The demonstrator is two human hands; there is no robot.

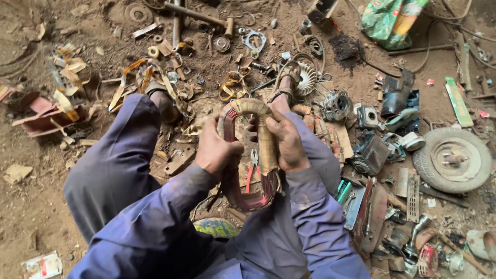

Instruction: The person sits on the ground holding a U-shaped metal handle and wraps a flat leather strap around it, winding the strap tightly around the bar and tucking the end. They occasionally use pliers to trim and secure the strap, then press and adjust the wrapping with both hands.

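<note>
One oval wire coil (252, 155) is held up in the middle of the scene, over the lap, between two knees in blue work trousers. Its far half is wrapped in tan tape, its near half shows reddish winding. The left hand (214, 147) is clamped around the left limb of the loop, fingers curled over it. The right hand (288, 142) is closed on the right limb, thumb laid along the taped part. Both hands are seen gripping the same coil, one on each side.

Through the opening of the loop, one pair of pliers (252, 168) with red handles is seen lying on the ground below. One sandalled foot (287, 82) is stretched out on the far side of the coil; a second foot (159, 95) is partly hidden among scraps to the left.

Loose strips of yellowish tape (72, 88) are scattered on the far left, too many and too tangled to be counted. One small wheel with a grey tyre (453, 159) lies at the right edge. One white toothed fan disc (308, 78) is seen just beyond the right foot, and one small motor housing (337, 105) sits right of it. One green printed bag (391, 19) lies at the far right. One flat gasket (252, 39) is seen on the far dirt. One reddish metal bracket (39, 116) lies at the left edge. One crumpled white packet (44, 265) rests near the left corner
</note>
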